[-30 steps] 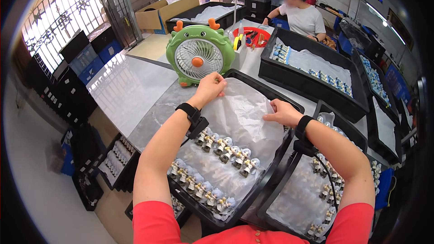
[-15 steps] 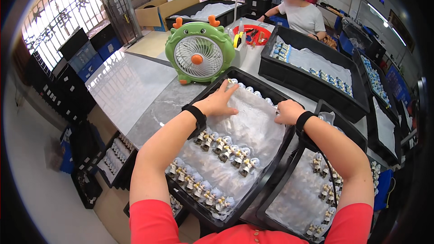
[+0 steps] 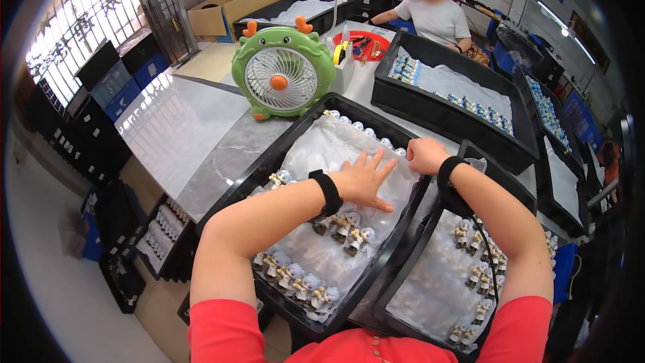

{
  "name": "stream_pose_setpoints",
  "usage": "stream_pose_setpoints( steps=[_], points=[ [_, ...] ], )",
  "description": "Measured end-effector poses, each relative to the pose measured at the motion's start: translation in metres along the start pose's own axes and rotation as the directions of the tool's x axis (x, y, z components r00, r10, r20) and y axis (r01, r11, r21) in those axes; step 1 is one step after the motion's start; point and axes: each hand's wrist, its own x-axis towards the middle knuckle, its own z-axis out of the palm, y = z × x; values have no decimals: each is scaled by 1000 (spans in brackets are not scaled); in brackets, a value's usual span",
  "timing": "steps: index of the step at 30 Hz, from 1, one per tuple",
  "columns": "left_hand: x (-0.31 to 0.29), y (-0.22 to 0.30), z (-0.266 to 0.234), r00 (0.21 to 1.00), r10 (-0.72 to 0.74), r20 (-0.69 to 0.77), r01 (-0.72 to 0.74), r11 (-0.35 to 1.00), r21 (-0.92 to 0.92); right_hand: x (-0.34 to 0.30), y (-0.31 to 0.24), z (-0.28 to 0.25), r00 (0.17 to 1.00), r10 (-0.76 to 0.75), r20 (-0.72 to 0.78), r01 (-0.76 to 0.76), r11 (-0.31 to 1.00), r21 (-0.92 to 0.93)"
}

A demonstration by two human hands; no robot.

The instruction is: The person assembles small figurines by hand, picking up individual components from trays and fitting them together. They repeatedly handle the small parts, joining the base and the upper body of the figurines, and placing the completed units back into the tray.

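Note:
A black tray (image 3: 384, 255) holds rows of small painted figurines (image 3: 295, 279) with pale blue hair, laid between thin white sheets. My left hand (image 3: 366, 180) lies open with spread fingers on the upper white sheet (image 3: 322, 144), just beyond the middle row of figurines, part of which my forearm covers. At the tray's far right side, my right hand (image 3: 428, 156) is closed, its fingertips pinching the sheet's edge. Beyond the sheet, a far row of figurines (image 3: 366, 132) shows only pale heads along the tray wall.
A green fan (image 3: 282, 74) stands past the tray. At right are a second tray of figurines (image 3: 430, 275) and a large black tray (image 3: 457, 111) with blue figurines. A red basin (image 3: 366, 46) holds tools. A co-worker (image 3: 433, 17) sits across the table.
My left hand has slid from the sheet's far left corner toward its middle right, fingers spreading. My right hand stays at the far right edge. The view has shifted slightly.

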Motion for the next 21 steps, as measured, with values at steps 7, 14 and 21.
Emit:
stream_pose_setpoints(
  steps=[7,14,21],
  points=[
    [18,4,11,999,-51,18,50,999,16,-20,-6,-3,989,-74,-130,67,996,-56],
    [24,16,18,998,3,-56,2,997,79,-63,-3,-11,954,-210,-213,234,968,95],
    [35,22,17,999,-5,54,2,998,57,-155,14,-18,946,-190,-262,246,948,201]
  ],
)
